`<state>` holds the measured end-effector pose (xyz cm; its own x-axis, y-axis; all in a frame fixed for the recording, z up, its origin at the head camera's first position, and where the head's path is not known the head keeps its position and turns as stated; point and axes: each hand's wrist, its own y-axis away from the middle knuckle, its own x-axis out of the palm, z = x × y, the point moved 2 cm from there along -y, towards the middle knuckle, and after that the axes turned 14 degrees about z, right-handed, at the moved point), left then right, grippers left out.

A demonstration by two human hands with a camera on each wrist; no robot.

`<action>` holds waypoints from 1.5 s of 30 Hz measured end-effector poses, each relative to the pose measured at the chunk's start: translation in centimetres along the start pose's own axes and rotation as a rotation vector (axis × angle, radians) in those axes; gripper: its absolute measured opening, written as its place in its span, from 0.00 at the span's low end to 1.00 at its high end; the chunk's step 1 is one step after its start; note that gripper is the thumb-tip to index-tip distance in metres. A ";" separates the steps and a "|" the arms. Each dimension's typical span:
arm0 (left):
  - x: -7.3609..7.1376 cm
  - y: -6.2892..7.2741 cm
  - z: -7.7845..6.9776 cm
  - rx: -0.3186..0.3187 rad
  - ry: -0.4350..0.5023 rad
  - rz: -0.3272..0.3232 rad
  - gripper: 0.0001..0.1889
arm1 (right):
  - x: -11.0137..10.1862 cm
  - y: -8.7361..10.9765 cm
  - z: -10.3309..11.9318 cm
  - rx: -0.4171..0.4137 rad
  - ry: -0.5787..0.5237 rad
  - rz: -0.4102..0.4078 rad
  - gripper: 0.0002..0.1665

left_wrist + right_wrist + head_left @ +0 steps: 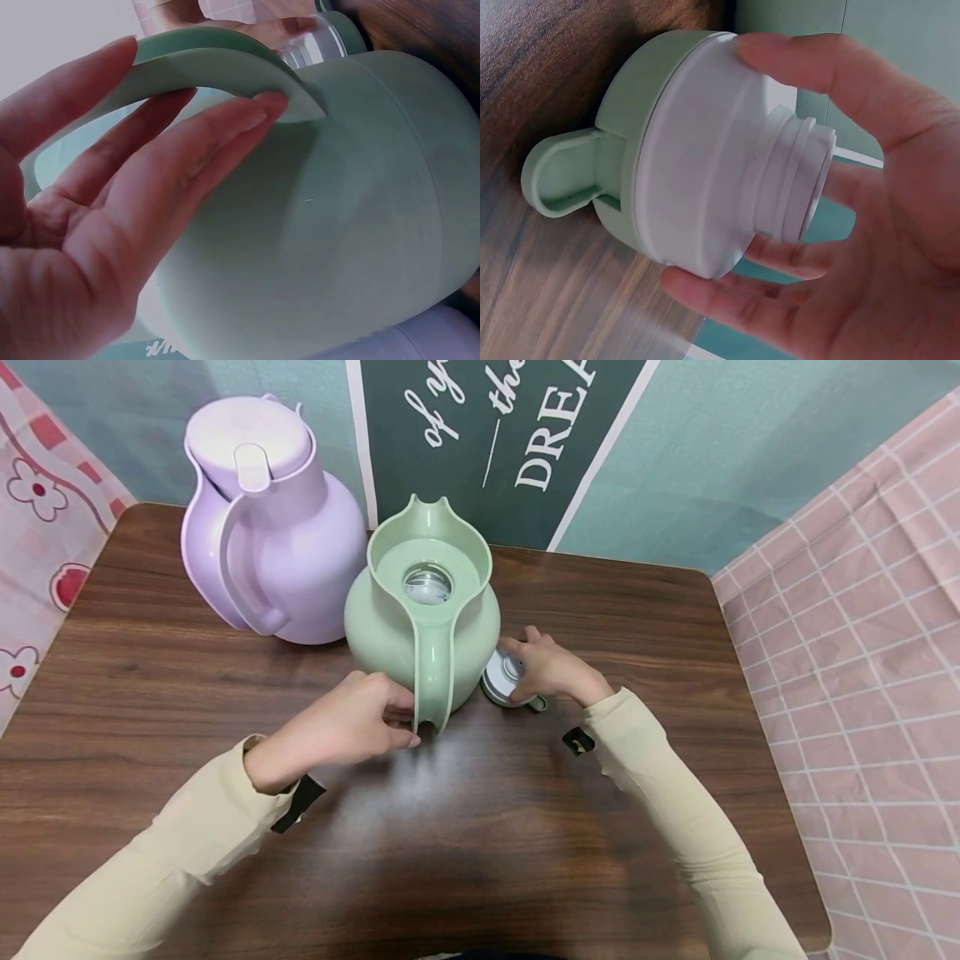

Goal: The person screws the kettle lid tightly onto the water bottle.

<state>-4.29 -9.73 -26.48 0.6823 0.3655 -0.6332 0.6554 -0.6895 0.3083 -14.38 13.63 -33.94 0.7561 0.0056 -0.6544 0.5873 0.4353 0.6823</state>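
Green jug: stands upright [390,635] near the back edge of the tabletop [465,860], spout toward the dark sign [480,460], handle [433,672] toward the person; a round hole shows in its top.
Left hand: fingers and thumb [352,718] bent round the handle, holding it on both sides.
Lid: upside down on the wood [697,165], just right of the green jug's base, green side down, threaded neck up, loop pointing away from the jug; whether lid and jug touch is hard to tell.
Right hand: grips the lid's white rim between thumb and fingers [551,668].
Purple jug: left of the green one, close beside it [300,547], leaving little room between.
Right edge: runs along the pink checked cloth [862,610]; a broad strip of wood separates it from the lid.
Front: the widest stretch of wood lies between the sleeves.
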 end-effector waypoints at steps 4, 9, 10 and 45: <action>0.0 0.0 0.0 0.006 0.001 0.005 0.03 | -0.1 0.0 0.0 -0.010 0.027 -0.024 0.50; 0.0 0.0 0.0 0.012 0.002 0.003 0.03 | -0.4 0.3 -0.3 -0.019 0.019 -0.059 0.50; 0.0 0.0 0.0 0.013 0.003 0.003 0.03 | -0.5 0.4 -0.3 -0.019 0.012 -0.065 0.50; 0.1 -0.1 0.3 0.023 0.009 -0.005 0.03 | -10.5 13.4 3.1 -0.296 -0.306 -0.475 0.48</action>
<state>-4.36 -9.82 -26.74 0.6822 0.3745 -0.6280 0.6512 -0.7017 0.2890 -13.50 16.60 -16.90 0.5067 -0.4879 -0.7108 0.8075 0.5573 0.1931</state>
